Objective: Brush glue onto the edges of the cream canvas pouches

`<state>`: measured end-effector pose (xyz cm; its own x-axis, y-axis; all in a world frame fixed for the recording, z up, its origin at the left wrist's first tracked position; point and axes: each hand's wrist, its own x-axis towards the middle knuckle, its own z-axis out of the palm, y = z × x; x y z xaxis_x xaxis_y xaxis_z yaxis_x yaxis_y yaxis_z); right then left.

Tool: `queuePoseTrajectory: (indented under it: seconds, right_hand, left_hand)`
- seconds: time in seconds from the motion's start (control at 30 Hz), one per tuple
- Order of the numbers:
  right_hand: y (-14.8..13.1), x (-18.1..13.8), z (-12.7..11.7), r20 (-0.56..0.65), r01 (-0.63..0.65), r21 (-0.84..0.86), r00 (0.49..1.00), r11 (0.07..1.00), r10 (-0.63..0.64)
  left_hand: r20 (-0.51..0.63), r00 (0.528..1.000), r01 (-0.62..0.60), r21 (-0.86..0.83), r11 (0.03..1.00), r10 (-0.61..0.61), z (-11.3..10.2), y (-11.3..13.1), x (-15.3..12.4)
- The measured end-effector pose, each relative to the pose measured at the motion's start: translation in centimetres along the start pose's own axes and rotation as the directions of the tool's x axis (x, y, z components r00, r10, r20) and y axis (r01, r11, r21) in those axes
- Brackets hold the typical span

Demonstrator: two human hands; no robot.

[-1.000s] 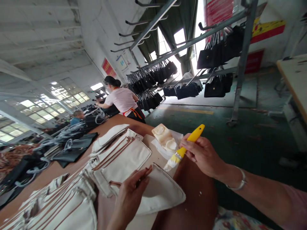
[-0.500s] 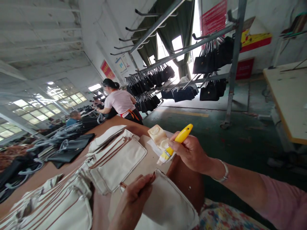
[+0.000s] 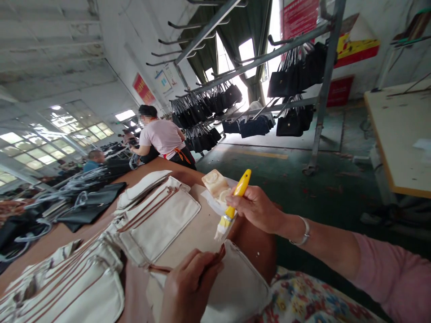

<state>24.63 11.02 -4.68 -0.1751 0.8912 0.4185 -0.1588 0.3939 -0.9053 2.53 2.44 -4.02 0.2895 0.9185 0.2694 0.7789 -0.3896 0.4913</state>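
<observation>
My right hand (image 3: 257, 207) grips a paintbrush (image 3: 241, 184) by its yellow handle. Its pale, coated bristles point down and left, just above my left hand. My left hand (image 3: 190, 280) is closed on the edge of an off-white bag panel (image 3: 237, 280), where a brown strip shows at the fingers. Beyond the brush, a glue container (image 3: 215, 183) with creamy residue sits on white paper. A sheet of brown cardboard (image 3: 182, 226) lies under the panel. To the left rests another off-white bag piece (image 3: 164, 220) with brown trim.
Stacked off-white bag pieces (image 3: 84, 287) cover the near left of the brown table (image 3: 261, 253). Black bags (image 3: 90, 206) lie farther left. A co-worker (image 3: 163, 137) leans over the far end. A metal rack (image 3: 319, 112) hung with black bags stands behind, and a pale table (image 3: 400, 139) at right.
My right hand has brought the brush left and down, more upright, toward my left hand. My left hand has turned the panel's edge, so more brown strip shows. The view has shifted slightly.
</observation>
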Motion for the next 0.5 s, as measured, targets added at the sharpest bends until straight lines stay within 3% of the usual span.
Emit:
queuePoseTrajectory:
  seconds: [0.07,0.13,0.3,0.43,0.5]
  right_hand:
    - [-0.1,-0.2,-0.1,0.125,-0.095,0.072,0.988,0.993,0.085]
    - [-0.4,-0.3,-0.4,0.170,-0.142,0.116,0.978,0.983,0.121]
    - [-0.5,-0.2,-0.8,-0.008,-0.088,0.175,0.996,0.981,0.090]
    - [-0.4,-0.9,0.0,0.126,-0.174,0.189,0.980,0.966,0.152]
    - [-0.6,-1.2,-0.1,0.121,-0.174,0.248,0.982,0.953,0.148]
  left_hand:
    - [-0.010,1.000,-0.014,0.037,0.999,0.014,-0.1,0.2,0.1]
    - [0.002,1.000,-0.023,0.042,0.999,0.023,-0.2,0.2,0.1]
    - [0.023,0.999,-0.028,0.039,0.999,0.027,-0.3,-0.1,-0.3]
    - [0.055,0.998,-0.046,0.086,0.995,0.041,-0.9,-0.4,0.6]
    - [0.060,0.998,-0.029,0.114,0.993,0.022,-1.9,-0.6,1.9]
